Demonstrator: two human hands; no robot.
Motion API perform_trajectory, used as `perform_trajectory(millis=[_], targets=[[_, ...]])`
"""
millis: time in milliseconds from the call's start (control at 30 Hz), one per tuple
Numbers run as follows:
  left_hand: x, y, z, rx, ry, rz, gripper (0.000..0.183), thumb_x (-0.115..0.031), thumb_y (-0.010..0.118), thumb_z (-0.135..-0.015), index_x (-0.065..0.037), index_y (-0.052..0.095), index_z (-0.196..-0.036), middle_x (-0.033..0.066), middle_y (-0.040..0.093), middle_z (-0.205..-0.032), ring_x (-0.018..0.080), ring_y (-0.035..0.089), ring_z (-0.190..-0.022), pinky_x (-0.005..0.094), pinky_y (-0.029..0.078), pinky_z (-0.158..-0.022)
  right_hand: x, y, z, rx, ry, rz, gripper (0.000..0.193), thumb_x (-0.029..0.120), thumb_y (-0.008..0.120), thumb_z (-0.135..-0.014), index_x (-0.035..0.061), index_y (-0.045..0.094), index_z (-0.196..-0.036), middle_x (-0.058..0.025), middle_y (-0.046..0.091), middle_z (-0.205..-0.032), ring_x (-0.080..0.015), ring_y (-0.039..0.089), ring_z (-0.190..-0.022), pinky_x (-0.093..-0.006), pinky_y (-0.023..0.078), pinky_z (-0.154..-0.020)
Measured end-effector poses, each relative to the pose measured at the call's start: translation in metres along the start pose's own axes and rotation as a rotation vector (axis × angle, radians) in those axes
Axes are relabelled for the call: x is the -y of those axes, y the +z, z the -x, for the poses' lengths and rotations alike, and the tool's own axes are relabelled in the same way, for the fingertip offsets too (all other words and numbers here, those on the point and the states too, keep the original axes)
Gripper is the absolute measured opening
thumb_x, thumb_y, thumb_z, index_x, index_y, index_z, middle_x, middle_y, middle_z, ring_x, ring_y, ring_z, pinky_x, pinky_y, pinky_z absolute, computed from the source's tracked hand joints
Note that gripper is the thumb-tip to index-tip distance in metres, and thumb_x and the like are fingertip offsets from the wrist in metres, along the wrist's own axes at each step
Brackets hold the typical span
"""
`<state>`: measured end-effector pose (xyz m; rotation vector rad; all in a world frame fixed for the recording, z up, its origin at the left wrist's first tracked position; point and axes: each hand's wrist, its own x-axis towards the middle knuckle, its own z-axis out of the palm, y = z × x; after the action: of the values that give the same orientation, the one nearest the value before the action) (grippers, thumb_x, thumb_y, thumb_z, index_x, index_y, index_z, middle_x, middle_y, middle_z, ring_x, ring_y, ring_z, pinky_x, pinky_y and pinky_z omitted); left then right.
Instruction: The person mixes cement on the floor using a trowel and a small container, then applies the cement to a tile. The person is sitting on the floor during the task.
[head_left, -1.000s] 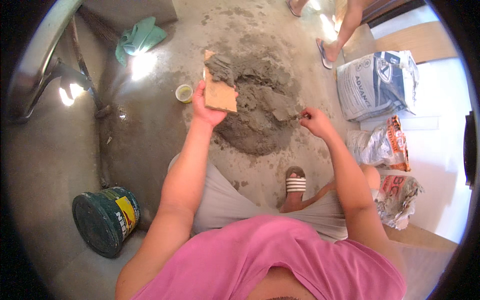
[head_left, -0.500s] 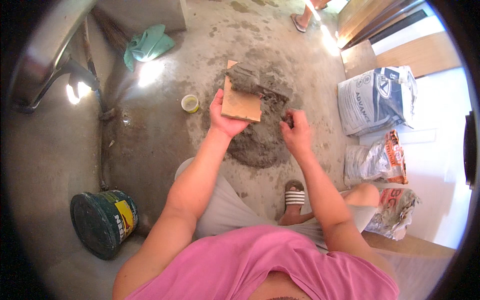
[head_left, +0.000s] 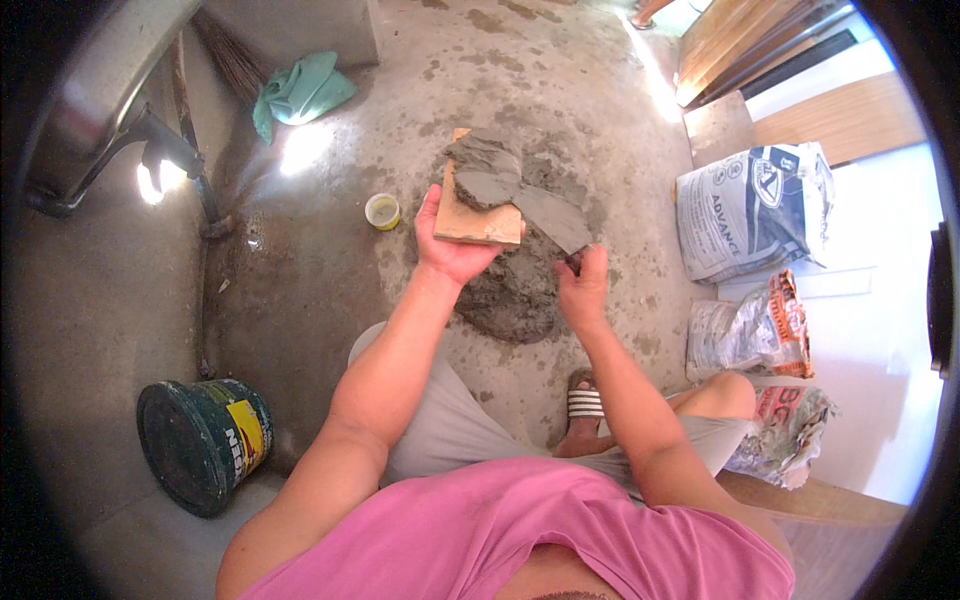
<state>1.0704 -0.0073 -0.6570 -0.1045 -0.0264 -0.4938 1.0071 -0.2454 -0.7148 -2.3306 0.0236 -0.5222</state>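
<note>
My left hand (head_left: 452, 248) is closed on a flat tan board (head_left: 476, 222), holding it from below and along its left edge. Wet grey mortar (head_left: 480, 155) is heaped on the board's far part. With my right hand (head_left: 583, 283) I grip a trowel (head_left: 555, 217) by its dark handle, most of which my fingers cover. The grey-smeared blade slants up and left, its tip against the mortar at the board's right edge. Below both hands, a larger pile of wet mortar (head_left: 510, 295) lies on the concrete floor.
A small yellow-rimmed cup (head_left: 382, 211) stands left of the pile. Farther left are a dark green bucket (head_left: 203, 445), a green cloth (head_left: 303, 92) and a broom (head_left: 225, 50). Along the right wall stand a big cement bag (head_left: 750, 210) and two crumpled bags (head_left: 750, 330). Someone's foot (head_left: 648, 12) shows at the far edge.
The trowel blade has turned, so its broad face now shows. My right hand has moved slightly down, and the mortar on the board looks pressed smoother. The other person's foot has moved farther off.
</note>
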Motion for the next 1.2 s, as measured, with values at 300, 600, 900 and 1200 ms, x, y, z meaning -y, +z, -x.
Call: perform_trajectory(millis=[300, 600, 900, 1200], targets=[[-0.023, -0.020, -0.010, -0.043, 0.070, -0.177, 0.079, -0.058, 0.061, -0.088, -0.020, 0.043, -0.155, 0.0137, 0.048, -0.154, 0.0438, 0.049, -0.135, 0.0679, 0.041, -0.105, 0.016, -0.132, -0.040, 0.239, 0.027, 0.098, 0.032, 0.012, 0.065, -0.091, 0.0040, 0.067, -0.122, -0.0178, 0.069, -0.098, -0.0372, 0.066, -0.088, -0.0428, 0.053, -0.081], [-0.012, -0.015, -0.013, -0.122, 0.004, -0.203, 0.063, -0.047, 0.065, -0.090, -0.018, 0.054, -0.144, 0.0090, 0.059, -0.142, 0.0339, 0.053, -0.131, 0.0550, 0.039, -0.113, 0.126, -0.149, -0.078, 0.755, -0.138, 0.433, 0.030, 0.021, 0.059, -0.093, 0.0108, 0.071, -0.120, -0.0189, 0.072, -0.101, -0.0403, 0.068, -0.097, -0.0498, 0.054, -0.084], [-0.026, -0.034, -0.018, -0.012, 0.060, -0.072, 0.072, -0.055, 0.059, -0.087, -0.019, 0.051, -0.149, 0.0135, 0.055, -0.149, 0.0414, 0.051, -0.134, 0.0622, 0.037, -0.113, 0.086, -0.145, -0.050, 0.571, -0.103, 0.428, 0.029, 0.025, 0.064, -0.092, 0.0095, 0.070, -0.115, -0.0164, 0.069, -0.105, -0.0398, 0.067, -0.099, -0.0497, 0.054, -0.085], [-0.049, -0.033, -0.005, -0.171, 0.146, -0.190, 0.074, -0.053, 0.061, -0.082, -0.023, 0.051, -0.149, 0.0138, 0.056, -0.147, 0.0459, 0.055, -0.126, 0.0662, 0.045, -0.098, -0.017, -0.080, -0.069, 0.798, 0.101, 0.845, 0.023, 0.022, 0.062, -0.091, 0.0051, 0.074, -0.102, -0.0208, 0.073, -0.104, -0.0400, 0.071, -0.098, -0.0482, 0.058, -0.083]])
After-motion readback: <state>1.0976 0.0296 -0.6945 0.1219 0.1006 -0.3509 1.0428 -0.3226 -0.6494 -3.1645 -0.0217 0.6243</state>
